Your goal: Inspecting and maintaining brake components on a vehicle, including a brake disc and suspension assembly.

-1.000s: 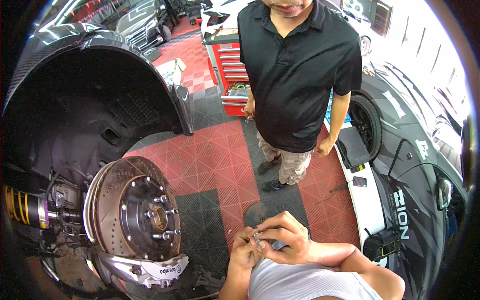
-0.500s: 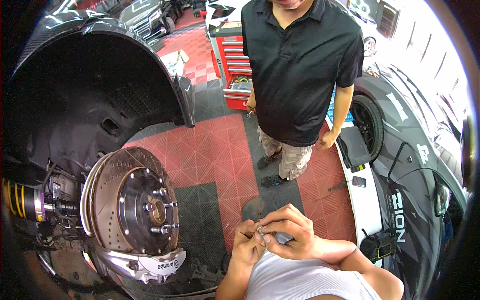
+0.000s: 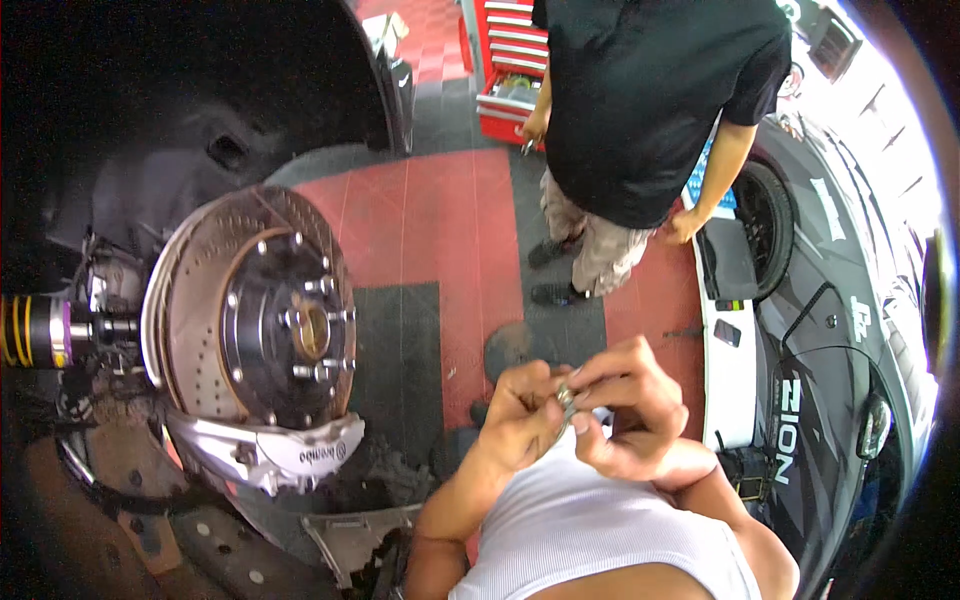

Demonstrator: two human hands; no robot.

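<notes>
Close in front of my body, my left hand [image 3: 518, 418] pinches a small silvery metal piece [image 3: 566, 398] between thumb and fingers. From the other side, the fingertips of my right hand [image 3: 638, 412] are closed on the same piece. It looks like small hardware, but the fingers cover too much of it to tell its kind. Left of my hands, and apart from them, stands a drilled brake disc [image 3: 205, 310] with a black hub face [image 3: 265, 345] and protruding wheel studs [image 3: 318, 372]. A silver brake caliper [image 3: 265, 450] is mounted at the disc's lower edge.
A black wheel-arch liner [image 3: 200, 90] curves above the disc; a coil spring [image 3: 20, 332] lies left. Ahead, a person in a black shirt [image 3: 660, 110] stands holding a small tool by a red tool chest [image 3: 512, 45]. A grey-black car [image 3: 830, 340] fills the right side.
My view has tilted down, so disc and person sit higher. Both hands have moved slightly right and up in the picture, still holding the small metal piece; my right fingers have shifted on it.
</notes>
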